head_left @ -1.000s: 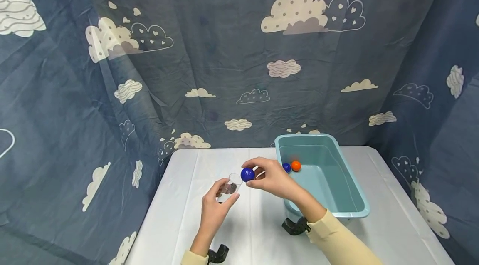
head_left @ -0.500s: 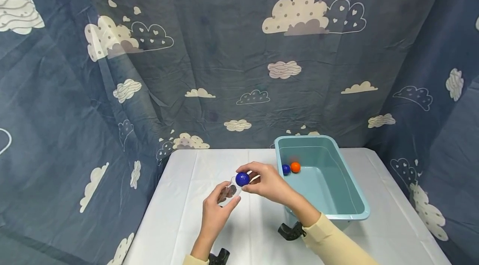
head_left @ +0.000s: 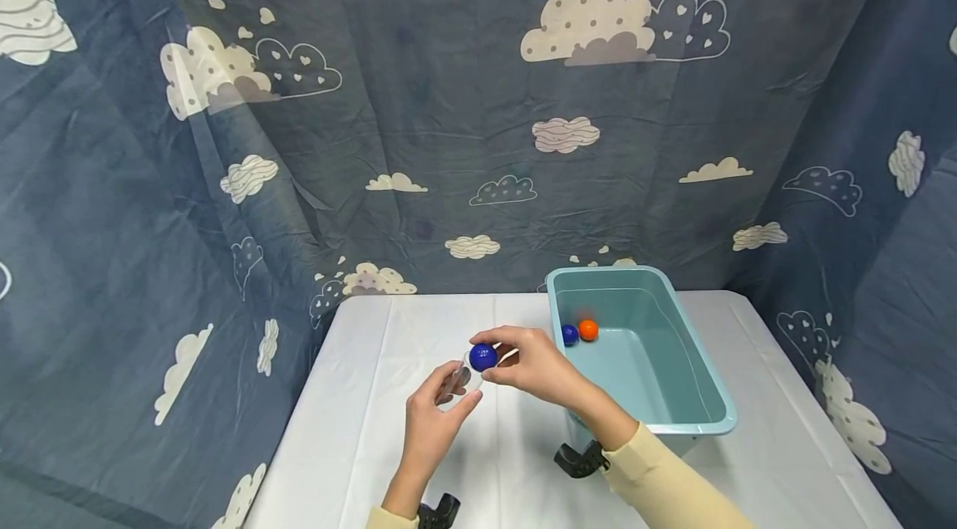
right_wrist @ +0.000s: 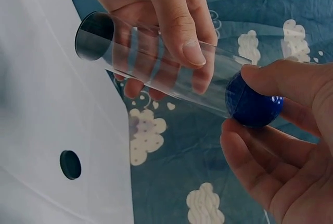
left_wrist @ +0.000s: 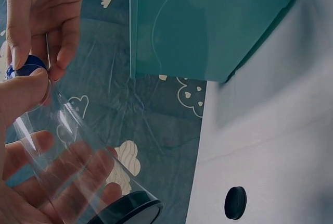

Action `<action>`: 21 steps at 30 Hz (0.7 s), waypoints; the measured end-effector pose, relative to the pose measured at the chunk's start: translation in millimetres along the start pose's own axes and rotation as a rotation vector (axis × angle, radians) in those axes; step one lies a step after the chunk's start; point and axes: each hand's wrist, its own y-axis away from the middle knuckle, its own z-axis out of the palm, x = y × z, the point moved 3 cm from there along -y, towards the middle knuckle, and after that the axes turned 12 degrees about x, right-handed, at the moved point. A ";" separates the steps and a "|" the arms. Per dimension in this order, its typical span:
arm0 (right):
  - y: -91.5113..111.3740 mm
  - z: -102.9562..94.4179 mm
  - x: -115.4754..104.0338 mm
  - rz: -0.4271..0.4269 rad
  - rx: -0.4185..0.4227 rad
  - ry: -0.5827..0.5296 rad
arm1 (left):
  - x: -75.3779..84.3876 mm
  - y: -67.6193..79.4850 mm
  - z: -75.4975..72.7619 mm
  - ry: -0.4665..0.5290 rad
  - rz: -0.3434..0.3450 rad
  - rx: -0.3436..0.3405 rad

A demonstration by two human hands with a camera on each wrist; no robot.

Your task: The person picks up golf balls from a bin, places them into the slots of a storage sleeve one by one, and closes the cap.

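A clear tube [right_wrist: 221, 78] with a black end cap [right_wrist: 94, 35] is held tilted in my left hand [head_left: 434, 425], thumb on one side and fingers around the other. My right hand [head_left: 534, 367] pinches a shiny blue ball [right_wrist: 256, 101] between thumb and fingers, right at the tube's uncapped mouth. In the right wrist view the ball's near side overlaps the tube's rim. Through the clear wall no other ball shows inside the tube. Both hands are raised over the table, left of the bin.
A teal bin [head_left: 695, 338] stands on the white table [head_left: 426, 321] at the right, with another blue ball [head_left: 570, 335] and an orange ball [head_left: 588, 330] in its far left corner. A loose black cap [right_wrist: 71, 164] lies on the table below the hands. Cloud-patterned cloth hangs behind.
My right hand has moved left and slightly down, bringing the blue ball from beside the tube to its mouth. Since half a second ago both hands have hardly moved.
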 end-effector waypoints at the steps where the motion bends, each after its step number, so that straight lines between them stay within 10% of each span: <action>1: 0.2 0.1 0.8 -0.001 -0.001 0.000 | 0.2 0.1 0.1 -0.001 -0.006 -0.002; 21: -0.8 -20.6 3.1 -0.051 0.004 0.023 | -4.2 4.1 1.1 0.029 -0.088 0.016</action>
